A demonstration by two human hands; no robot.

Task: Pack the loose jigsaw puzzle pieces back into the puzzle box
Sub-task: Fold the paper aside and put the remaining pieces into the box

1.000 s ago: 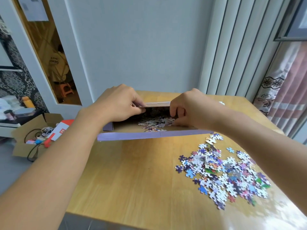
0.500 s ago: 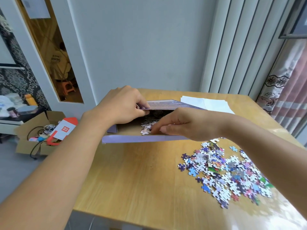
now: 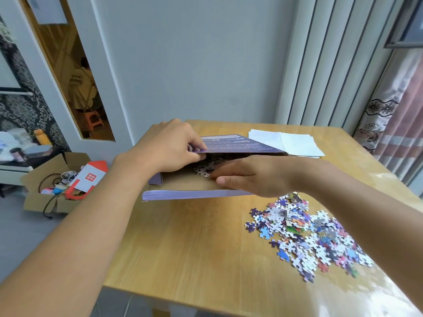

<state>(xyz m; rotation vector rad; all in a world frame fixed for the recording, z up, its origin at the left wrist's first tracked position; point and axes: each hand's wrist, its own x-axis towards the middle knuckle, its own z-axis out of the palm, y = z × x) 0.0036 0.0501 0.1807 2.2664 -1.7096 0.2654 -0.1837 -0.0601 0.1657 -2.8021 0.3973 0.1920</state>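
A flat purple cardboard puzzle box lies on the pale, glossy wooden table, its brown unprinted inner flap laid open toward the viewer and its printed purple top panel raised like a lid. The left hand pinches the near edge of that panel between thumb and curled fingers, holding it lifted. The right hand lies flat over the brown flap at the box mouth, fingers straight and together, fingertips at a small cluster of pieces inside the box; it carries nothing that can be seen. To the right, on the table and well apart from the box opening, lies the loose heap of jigsaw pieces, knobbed cardboard shapes in white, blue, purple and pink, some face down. A folded white paper sheet lies flat behind the box. On the floor at left stands an open corrugated carton with cables and a red-and-white package. Compared with half a second ago, the right hand has slid a little further out along the flap toward the box's right end, its fingers now flatter, while the left hand keeps the same pinch on the raised panel; the heap on the table looks unchanged.
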